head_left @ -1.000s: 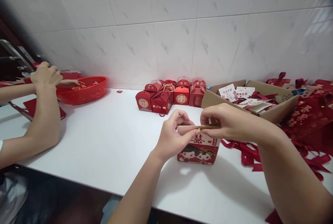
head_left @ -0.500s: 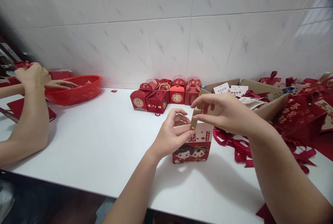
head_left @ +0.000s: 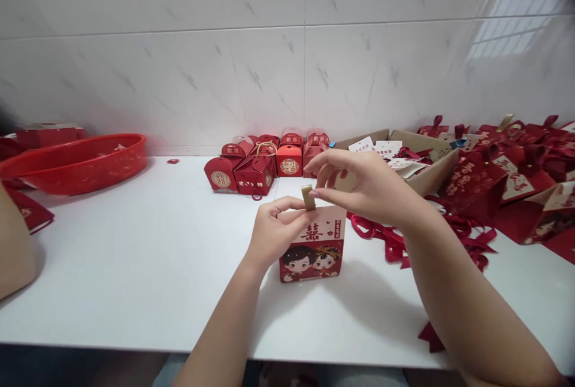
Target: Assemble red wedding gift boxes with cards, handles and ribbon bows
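Note:
A red and white paper gift box (head_left: pixel 311 258) with a cartoon couple on its front stands upright on the white table. My left hand (head_left: pixel 279 230) pinches its top edge between thumb and fingers, at the foot of a gold ribbon loop (head_left: pixel 308 197) that sticks up from the box. Above and to the right is my right hand (head_left: pixel 359 186), its index finger and thumb apart. The thumb tip is at the loop's edge; whether it touches cannot be made out. The inside of the box is hidden.
Several small red gift boxes (head_left: pixel 254 174) stand by the wall. Behind my right hand is a cardboard box (head_left: pixel 431 177) of white tags, beside dark red ribbons (head_left: pixel 398 249) and finished red bags (head_left: pixel 476 177). A red plastic basin (head_left: pixel 85 171) and another person's arm (head_left: pixel 15 243) are at left.
My right finger and thumb have parted from the gold ribbon loop they pinched. My left hand keeps its hold. The view has turned left-to-right, leaving less of the other person in sight.

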